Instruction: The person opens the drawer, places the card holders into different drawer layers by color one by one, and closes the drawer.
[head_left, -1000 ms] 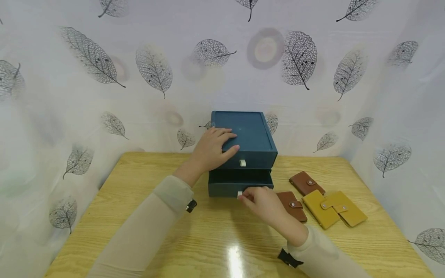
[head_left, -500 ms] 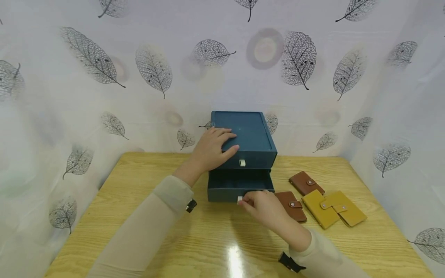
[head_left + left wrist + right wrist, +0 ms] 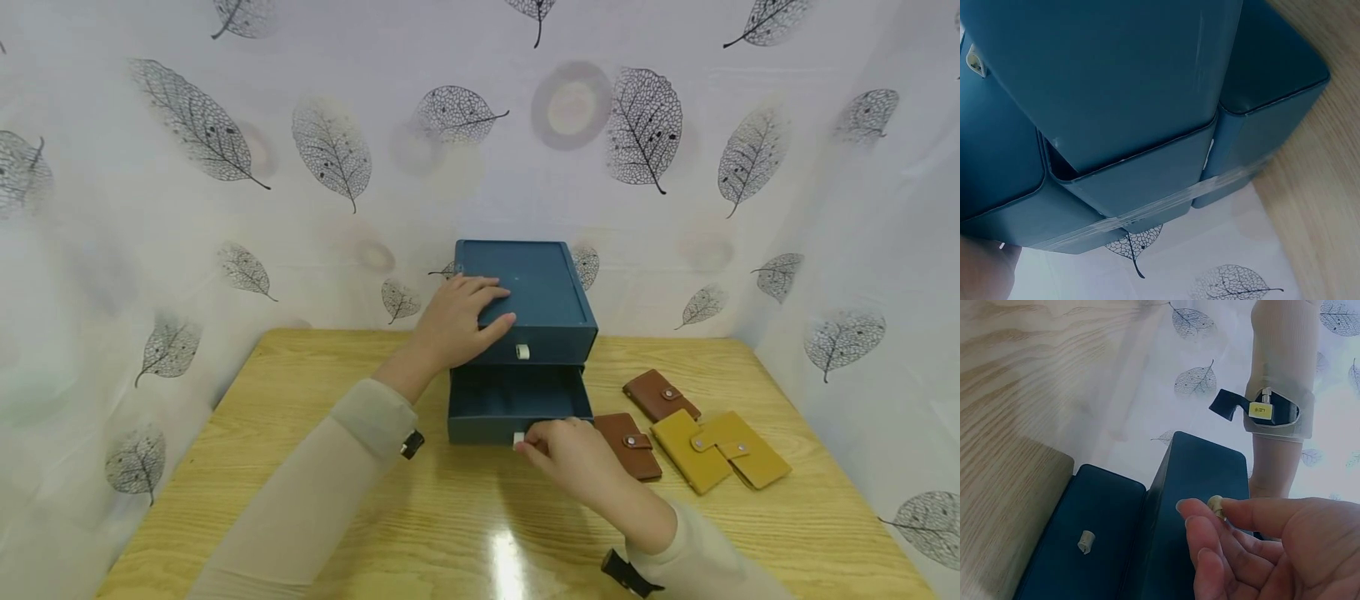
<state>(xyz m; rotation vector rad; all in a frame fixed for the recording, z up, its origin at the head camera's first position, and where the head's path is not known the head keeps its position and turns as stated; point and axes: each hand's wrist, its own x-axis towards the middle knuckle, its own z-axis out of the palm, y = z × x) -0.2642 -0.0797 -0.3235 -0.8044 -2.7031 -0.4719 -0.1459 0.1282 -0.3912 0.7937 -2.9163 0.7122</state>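
The right hand (image 3: 566, 457) pinches the pale tab (image 3: 519, 437) of a blue drawer (image 3: 483, 431), pulled out just ahead of it; right of that hand, two yellow wallets (image 3: 692, 457) and two brown wallets (image 3: 621, 432) lie on the worktop (image 3: 420, 525). Farther off, the left hand (image 3: 456, 318) rests, spread wide, on top of the blue cabinet (image 3: 536, 283); beyond both hands hangs a leaf-patterned sheet (image 3: 390, 200)

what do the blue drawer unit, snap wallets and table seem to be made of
Blue drawer unit: probably moulded plastic, semi-matte; its top has a raised rim.
Brown wallets and yellow wallets: perhaps leather or imitation; smooth, low-sheen covers with snap straps.
Table: wood or wood-look laminate, glossy; grain and a bright reflection show.
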